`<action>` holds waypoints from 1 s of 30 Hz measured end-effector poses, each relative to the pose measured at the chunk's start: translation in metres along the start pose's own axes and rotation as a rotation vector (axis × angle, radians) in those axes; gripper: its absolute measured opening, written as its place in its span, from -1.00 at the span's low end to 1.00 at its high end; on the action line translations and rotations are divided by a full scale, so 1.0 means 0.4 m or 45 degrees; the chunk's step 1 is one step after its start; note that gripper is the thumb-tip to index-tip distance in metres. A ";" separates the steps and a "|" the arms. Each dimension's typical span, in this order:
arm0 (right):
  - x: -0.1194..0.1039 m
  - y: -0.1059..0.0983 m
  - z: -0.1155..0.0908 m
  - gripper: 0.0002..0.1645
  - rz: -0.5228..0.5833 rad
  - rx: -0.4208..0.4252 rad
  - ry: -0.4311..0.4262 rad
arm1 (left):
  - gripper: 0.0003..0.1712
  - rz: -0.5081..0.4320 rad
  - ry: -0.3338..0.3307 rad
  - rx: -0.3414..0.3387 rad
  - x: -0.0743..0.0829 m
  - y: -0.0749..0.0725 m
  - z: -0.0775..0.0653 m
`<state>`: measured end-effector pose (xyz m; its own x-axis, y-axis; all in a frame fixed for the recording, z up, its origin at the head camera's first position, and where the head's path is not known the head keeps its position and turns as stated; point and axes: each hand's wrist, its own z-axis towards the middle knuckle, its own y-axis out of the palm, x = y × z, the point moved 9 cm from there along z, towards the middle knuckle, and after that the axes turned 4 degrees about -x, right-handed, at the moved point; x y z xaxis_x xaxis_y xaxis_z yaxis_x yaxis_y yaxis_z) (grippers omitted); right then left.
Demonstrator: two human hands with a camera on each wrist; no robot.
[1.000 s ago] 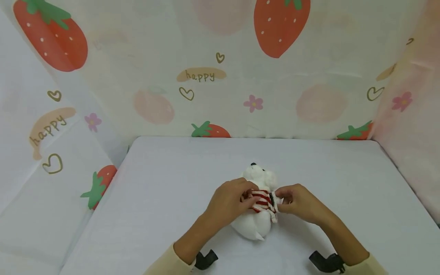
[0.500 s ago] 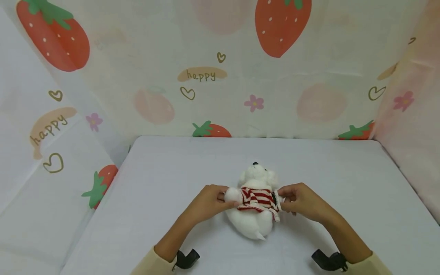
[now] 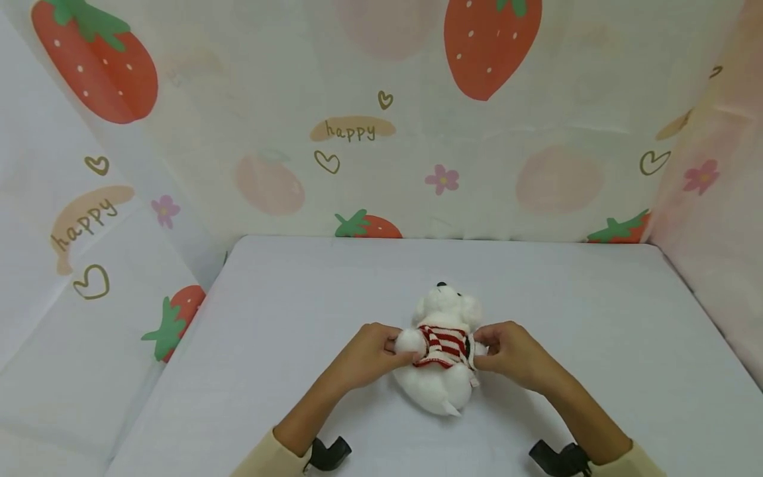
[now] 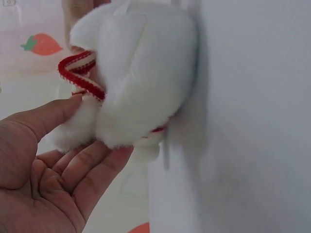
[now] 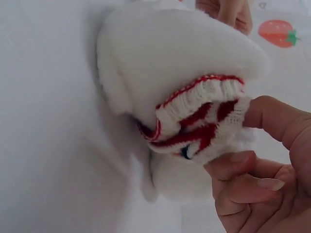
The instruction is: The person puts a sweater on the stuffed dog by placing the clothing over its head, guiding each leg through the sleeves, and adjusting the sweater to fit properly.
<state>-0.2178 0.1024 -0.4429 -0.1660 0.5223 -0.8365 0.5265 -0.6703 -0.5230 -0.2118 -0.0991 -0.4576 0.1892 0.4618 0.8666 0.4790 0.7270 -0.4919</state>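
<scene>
A white plush dog (image 3: 445, 305) with a black nose lies on the white table, head toward the far side. It wears a red-and-white striped knit sweater (image 3: 444, 343). My left hand (image 3: 372, 354) grips the round white paw (image 3: 409, 341) on the toy's left side, thumb on top and fingers beneath it. In the left wrist view, the thumb tip (image 4: 73, 103) lies right at the red-trimmed hem. On the opposite side my right hand (image 3: 515, 354) pinches the sweater's white knit edge (image 5: 233, 126) between thumb and fingers, partly hiding the other paw.
The white tabletop (image 3: 298, 285) stretches around the toy. Behind it hangs a cloth backdrop (image 3: 495, 126) printed with strawberries, with more cloth at both sides. Black wrist-worn devices (image 3: 330, 454) jut over the table near the sleeves.
My left hand has moved from over the sweater out to the left paw, uncovering the striped back. My right hand keeps its grip and has shifted slightly left, drawing the sweater's edge inward.
</scene>
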 end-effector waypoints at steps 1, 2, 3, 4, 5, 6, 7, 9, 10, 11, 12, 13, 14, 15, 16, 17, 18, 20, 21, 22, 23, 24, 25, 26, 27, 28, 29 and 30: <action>0.000 0.001 0.000 -0.78 -0.005 0.007 0.007 | -0.78 -0.002 0.001 0.001 0.001 -0.001 -0.001; -0.001 0.002 0.000 -0.80 -0.013 0.017 0.010 | -0.78 0.000 0.006 0.002 0.002 -0.001 -0.001; -0.001 0.003 0.001 -0.82 -0.019 0.024 0.012 | -0.78 -0.004 0.006 0.001 0.002 -0.001 -0.001; -0.002 0.003 0.001 -0.82 -0.025 0.032 0.014 | -0.77 -0.007 0.005 0.002 0.002 -0.002 -0.001; 0.000 0.003 0.002 -0.83 -0.028 0.039 0.019 | -0.77 -0.009 0.003 0.003 0.002 -0.002 -0.001; 0.000 0.004 0.003 -0.82 -0.032 0.046 0.021 | -0.76 -0.012 0.000 0.004 0.001 -0.003 -0.001; 0.002 0.003 0.004 -0.82 -0.040 0.054 0.028 | -0.76 -0.016 -0.001 0.005 0.001 -0.003 -0.001; 0.006 0.005 0.005 -0.80 -0.040 0.065 0.045 | -0.77 -0.023 -0.009 0.005 -0.001 -0.003 -0.002; 0.007 0.005 0.006 -0.79 -0.038 0.069 0.052 | -0.77 -0.022 -0.009 0.009 -0.001 -0.004 -0.002; 0.009 0.006 0.006 -0.79 -0.032 0.072 0.060 | -0.77 -0.021 -0.007 0.011 -0.001 -0.004 -0.002; 0.011 0.007 0.005 -0.79 -0.029 0.078 0.069 | -0.77 -0.020 -0.005 0.013 -0.001 -0.004 -0.002; 0.013 0.007 0.004 -0.80 -0.025 0.084 0.082 | -0.77 -0.018 -0.001 0.015 0.000 -0.004 -0.002; 0.014 0.007 0.002 -0.80 -0.019 0.089 0.091 | -0.78 -0.013 0.003 0.017 0.000 -0.005 -0.002; 0.015 0.006 0.001 -0.81 -0.016 0.095 0.099 | -0.78 -0.008 0.008 0.019 0.000 -0.005 -0.003; 0.015 0.003 -0.002 -0.81 -0.009 0.102 0.104 | -0.78 -0.006 0.014 0.023 0.003 -0.006 -0.004; 0.016 0.000 -0.005 -0.81 -0.008 0.111 0.109 | -0.78 -0.004 0.019 0.026 0.005 -0.007 -0.005; 0.016 -0.003 -0.007 -0.80 -0.007 0.118 0.108 | -0.78 -0.003 0.021 0.031 0.006 -0.008 -0.007; 0.015 -0.010 -0.010 -0.76 0.004 0.124 0.093 | -0.78 -0.005 0.021 0.038 0.009 -0.010 -0.010; 0.014 -0.013 -0.010 -0.74 0.016 0.124 0.081 | -0.78 -0.007 0.019 0.042 0.010 -0.011 -0.011; 0.013 -0.015 -0.010 -0.72 0.029 0.122 0.066 | -0.78 -0.011 0.015 0.046 0.011 -0.012 -0.012; 0.012 -0.017 -0.010 -0.71 0.036 0.116 0.052 | -0.78 -0.012 0.013 0.049 0.011 -0.012 -0.013; 0.011 -0.017 -0.010 -0.70 0.050 0.110 0.040 | -0.79 -0.010 0.010 0.052 0.011 -0.011 -0.013; 0.011 -0.018 -0.010 -0.70 0.062 0.106 0.035 | -0.79 -0.010 0.009 0.054 0.012 -0.011 -0.013; 0.012 -0.018 -0.010 -0.69 0.074 0.101 0.030 | -0.80 -0.011 0.009 0.056 0.013 -0.010 -0.013; 0.013 -0.018 -0.010 -0.69 0.085 0.100 0.029 | -0.80 -0.011 0.011 0.058 0.014 -0.010 -0.012; 0.015 -0.017 -0.009 -0.68 0.092 0.100 0.032 | -0.81 -0.013 0.012 0.060 0.016 -0.009 -0.012; 0.018 -0.018 -0.009 -0.68 0.096 0.103 0.040 | -0.81 -0.013 0.016 0.062 0.018 -0.008 -0.012; 0.021 -0.018 -0.009 -0.67 0.103 0.107 0.051 | -0.82 -0.013 0.016 0.063 0.019 -0.007 -0.012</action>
<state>-0.2201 0.1134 -0.4457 -0.0912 0.4842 -0.8702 0.4650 -0.7520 -0.4671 -0.2076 -0.1001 -0.4494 0.1952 0.4478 0.8725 0.4380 0.7562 -0.4861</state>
